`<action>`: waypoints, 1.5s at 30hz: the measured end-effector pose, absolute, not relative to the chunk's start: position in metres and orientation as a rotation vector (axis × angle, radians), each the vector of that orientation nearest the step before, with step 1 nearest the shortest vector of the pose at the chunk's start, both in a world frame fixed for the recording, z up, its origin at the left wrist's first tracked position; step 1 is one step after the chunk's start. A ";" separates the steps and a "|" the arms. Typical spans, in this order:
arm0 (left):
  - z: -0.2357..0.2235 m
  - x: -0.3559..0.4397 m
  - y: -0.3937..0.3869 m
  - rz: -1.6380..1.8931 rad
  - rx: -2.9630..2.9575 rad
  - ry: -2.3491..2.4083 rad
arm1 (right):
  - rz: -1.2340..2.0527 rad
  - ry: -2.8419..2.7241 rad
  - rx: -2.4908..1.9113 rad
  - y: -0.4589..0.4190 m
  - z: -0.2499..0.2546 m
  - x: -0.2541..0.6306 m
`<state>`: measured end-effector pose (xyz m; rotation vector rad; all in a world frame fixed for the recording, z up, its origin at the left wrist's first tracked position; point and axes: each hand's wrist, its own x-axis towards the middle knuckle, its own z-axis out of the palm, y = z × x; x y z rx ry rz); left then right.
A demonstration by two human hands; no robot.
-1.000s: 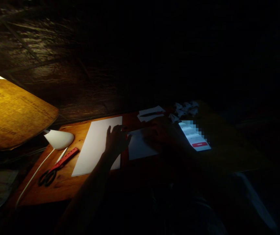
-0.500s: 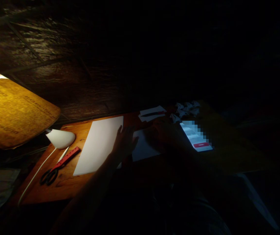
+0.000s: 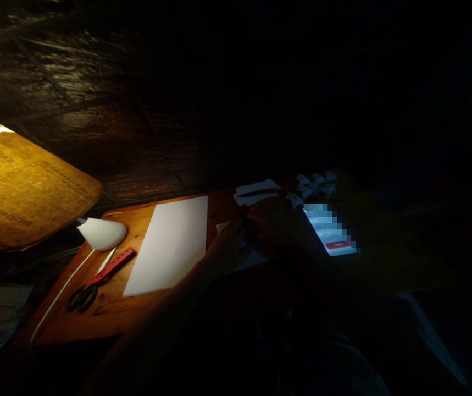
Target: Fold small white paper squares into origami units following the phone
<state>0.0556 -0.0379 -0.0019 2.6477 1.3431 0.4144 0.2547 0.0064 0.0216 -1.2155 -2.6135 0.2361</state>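
My left hand (image 3: 228, 246) rests on a small sheet of paper (image 3: 250, 260) in the dim middle of the wooden table. Close beside it, my right hand (image 3: 271, 224) is over the same sheet, almost lost in shadow. Both hands meet near the far part of the sheet and cover much of it. Darkness hides the fingers, so whether they pinch the paper does not show. Left of my hands lies a larger white stack of paper (image 3: 170, 245), lit by the lamp.
Red-and-black scissors (image 3: 99, 280) and a white pen (image 3: 107, 260) lie at left by the white lamp base (image 3: 103, 234), under a printed lampshade (image 3: 25, 187). Behind my hands are paper pieces with a knife (image 3: 256, 192). Several folded papers (image 3: 316, 184) and a lit phone (image 3: 328, 231) are at right.
My left hand has moved right, off the edge of the large paper stack, to join my right hand on the small sheet. The sheet has shifted slightly left.
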 end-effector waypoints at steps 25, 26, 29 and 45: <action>0.005 0.052 -0.035 0.340 2.664 1.722 | 0.215 -2.598 -1.313 -0.004 0.021 0.242; 0.005 0.052 -0.035 0.340 2.666 1.722 | 0.220 -2.598 -1.312 -0.004 0.020 0.242; 0.004 0.051 -0.034 0.354 2.674 1.719 | 0.236 -2.601 -1.308 -0.004 0.021 0.242; 0.003 0.050 -0.033 0.362 2.638 1.747 | 0.220 -2.591 -1.323 -0.004 0.020 0.244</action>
